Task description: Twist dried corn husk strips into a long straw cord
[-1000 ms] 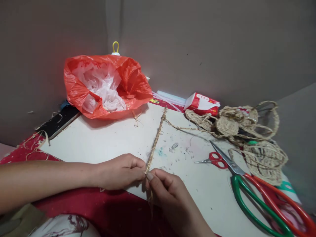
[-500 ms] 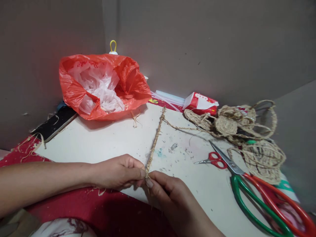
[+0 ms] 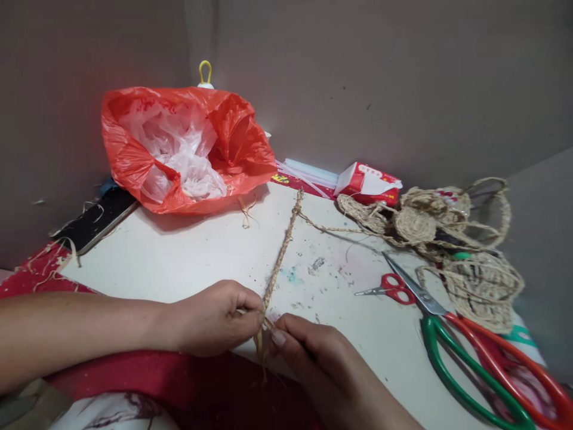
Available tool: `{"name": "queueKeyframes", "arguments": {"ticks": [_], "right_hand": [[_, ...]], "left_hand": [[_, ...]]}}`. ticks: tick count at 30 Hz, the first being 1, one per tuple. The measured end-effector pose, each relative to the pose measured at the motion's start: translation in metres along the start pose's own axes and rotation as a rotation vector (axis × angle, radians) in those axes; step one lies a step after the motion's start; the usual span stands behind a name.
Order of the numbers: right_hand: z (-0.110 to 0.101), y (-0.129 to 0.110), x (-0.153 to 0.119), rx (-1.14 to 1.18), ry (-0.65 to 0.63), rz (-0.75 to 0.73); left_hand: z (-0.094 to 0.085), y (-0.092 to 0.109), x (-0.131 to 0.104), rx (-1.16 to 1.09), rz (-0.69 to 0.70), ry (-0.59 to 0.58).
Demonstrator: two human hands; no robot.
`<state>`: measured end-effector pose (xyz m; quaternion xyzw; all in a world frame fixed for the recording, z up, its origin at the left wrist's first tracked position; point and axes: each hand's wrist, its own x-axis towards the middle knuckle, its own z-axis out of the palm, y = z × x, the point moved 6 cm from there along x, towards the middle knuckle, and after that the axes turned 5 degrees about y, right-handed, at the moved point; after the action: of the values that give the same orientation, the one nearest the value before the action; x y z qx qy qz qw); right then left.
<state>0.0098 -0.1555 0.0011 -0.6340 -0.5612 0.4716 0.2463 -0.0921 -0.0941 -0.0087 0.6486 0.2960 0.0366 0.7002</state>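
Note:
A thin braided straw cord (image 3: pixel 283 254) runs over the white board from its far end down to my hands. My left hand (image 3: pixel 219 316) is closed, pinching the near end of the braid between thumb and bent fingers. Just to the right, my right hand (image 3: pixel 313 352) pinches a loose strand (image 3: pixel 268 322) at that same end. More loose straw (image 3: pixel 258 345) hangs below the fingertips, over the board's near edge. From the braid's far end a thinner cord (image 3: pixel 335 229) leads off to a heap of woven straw pieces (image 3: pixel 416 224).
Big scissors (image 3: pixel 432 322) with green and red handles and small red scissors (image 3: pixel 394 288) lie on the right. An orange plastic bag (image 3: pixel 242 137) holding white plastic stands at the back left, beside a black phone (image 3: pixel 96 221). A red tissue pack (image 3: pixel 369 184) lies against the wall.
My left hand has curled tighter around the braid's end. My right fingertips have shifted slightly down and right, drawing out a strand, and loose straw now shows below. The view has shifted slightly.

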Motion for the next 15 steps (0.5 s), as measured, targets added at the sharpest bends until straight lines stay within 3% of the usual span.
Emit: {"name": "queueKeyframes", "arguments": {"ticks": [3, 5, 11, 15], "right_hand": [[0.011, -0.007, -0.001, 0.102, 0.002, -0.023], [0.016, -0.009, -0.002, 0.019, 0.05, -0.064], [0.023, -0.006, -0.005, -0.539, 0.314, -0.22], [0.037, -0.012, -0.008, -0.886, 0.372, -0.311]], "left_hand": [[0.002, 0.0, 0.0, -0.018, 0.007, 0.031], [0.002, 0.0, -0.001, -0.031, 0.016, 0.054], [0.006, -0.002, -0.002, -0.258, 0.068, 0.022], [0.008, -0.005, -0.002, -0.329, 0.079, 0.009]]}}
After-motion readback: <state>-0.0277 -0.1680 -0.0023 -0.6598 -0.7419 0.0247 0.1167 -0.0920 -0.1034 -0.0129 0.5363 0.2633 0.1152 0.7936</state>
